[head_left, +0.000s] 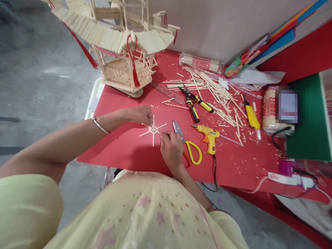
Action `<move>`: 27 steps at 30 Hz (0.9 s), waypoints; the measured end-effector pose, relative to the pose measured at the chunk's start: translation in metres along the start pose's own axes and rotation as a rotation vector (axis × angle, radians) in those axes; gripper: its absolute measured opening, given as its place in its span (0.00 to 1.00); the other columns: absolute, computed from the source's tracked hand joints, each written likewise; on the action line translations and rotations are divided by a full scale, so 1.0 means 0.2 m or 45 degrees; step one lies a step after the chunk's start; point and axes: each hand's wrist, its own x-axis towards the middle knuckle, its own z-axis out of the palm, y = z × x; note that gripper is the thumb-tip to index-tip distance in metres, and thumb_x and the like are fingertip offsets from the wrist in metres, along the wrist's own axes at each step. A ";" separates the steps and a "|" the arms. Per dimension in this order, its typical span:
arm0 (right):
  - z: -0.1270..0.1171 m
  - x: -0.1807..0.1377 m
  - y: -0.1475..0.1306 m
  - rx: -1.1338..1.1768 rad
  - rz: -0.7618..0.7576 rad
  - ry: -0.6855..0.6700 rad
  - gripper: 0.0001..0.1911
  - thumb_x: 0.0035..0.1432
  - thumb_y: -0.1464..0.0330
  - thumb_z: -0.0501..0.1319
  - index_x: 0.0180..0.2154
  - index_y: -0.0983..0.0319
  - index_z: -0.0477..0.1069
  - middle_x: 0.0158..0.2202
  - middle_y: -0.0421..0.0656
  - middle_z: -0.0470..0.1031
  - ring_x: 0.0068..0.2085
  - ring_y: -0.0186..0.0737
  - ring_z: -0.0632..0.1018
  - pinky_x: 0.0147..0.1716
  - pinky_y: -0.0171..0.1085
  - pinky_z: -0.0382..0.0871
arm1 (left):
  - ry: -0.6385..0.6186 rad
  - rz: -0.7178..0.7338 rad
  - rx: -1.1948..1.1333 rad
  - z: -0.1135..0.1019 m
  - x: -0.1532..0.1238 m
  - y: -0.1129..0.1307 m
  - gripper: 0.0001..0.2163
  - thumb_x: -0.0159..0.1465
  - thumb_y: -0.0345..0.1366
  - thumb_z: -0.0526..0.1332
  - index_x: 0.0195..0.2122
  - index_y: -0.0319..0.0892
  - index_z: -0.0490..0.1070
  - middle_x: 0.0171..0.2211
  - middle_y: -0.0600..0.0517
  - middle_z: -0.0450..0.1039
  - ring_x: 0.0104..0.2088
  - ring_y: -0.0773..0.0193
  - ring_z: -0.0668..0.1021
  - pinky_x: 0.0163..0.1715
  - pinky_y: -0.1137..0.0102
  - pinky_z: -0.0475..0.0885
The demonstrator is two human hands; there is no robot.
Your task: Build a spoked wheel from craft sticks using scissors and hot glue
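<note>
A small six-armed stick frame (153, 138), with a little hexagon at its middle, is on the red tabletop in front of me. My right hand (171, 147) pinches the end of its right-hand arm between thumb and fingertips. Just above its upper left side, my left hand (142, 115) is closed with the fingers bent downward; what they grip, if anything, is hidden. Yellow-and-red-handled scissors (193, 152) lie just beyond my right hand, blades open. To their right is a yellow glue gun (209, 136) on its side.
A stick-built pavilion model (124, 69) with red tassels stands at the back left. Black-and-yellow pliers (193, 102), a clear ruler (166, 92), loose sticks (218, 93) and a yellow-handled cutter (251, 116) lie behind. A power strip (287, 178) is at the right.
</note>
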 end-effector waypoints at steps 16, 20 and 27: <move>0.01 0.00 0.00 0.010 0.001 0.022 0.14 0.71 0.72 0.56 0.51 0.56 0.78 0.45 0.46 0.76 0.45 0.44 0.70 0.44 0.41 0.63 | -0.026 0.032 0.017 0.01 -0.02 0.02 0.02 0.44 0.32 0.59 0.17 0.42 0.69 0.18 0.55 0.60 0.22 0.68 0.61 0.25 0.70 0.55; 0.00 0.00 0.00 0.015 -0.001 0.013 0.15 0.71 0.72 0.56 0.52 0.56 0.78 0.45 0.47 0.76 0.45 0.44 0.70 0.44 0.41 0.63 | -0.011 0.031 0.017 0.02 -0.01 0.00 0.02 0.45 0.33 0.59 0.18 0.42 0.70 0.18 0.55 0.60 0.22 0.68 0.62 0.25 0.69 0.55; 0.01 0.00 0.00 0.004 0.005 0.026 0.14 0.71 0.72 0.56 0.51 0.56 0.78 0.45 0.46 0.76 0.45 0.44 0.70 0.43 0.41 0.63 | -0.002 0.020 0.014 0.02 -0.01 0.00 0.02 0.45 0.32 0.59 0.18 0.41 0.70 0.18 0.55 0.62 0.23 0.68 0.63 0.25 0.70 0.57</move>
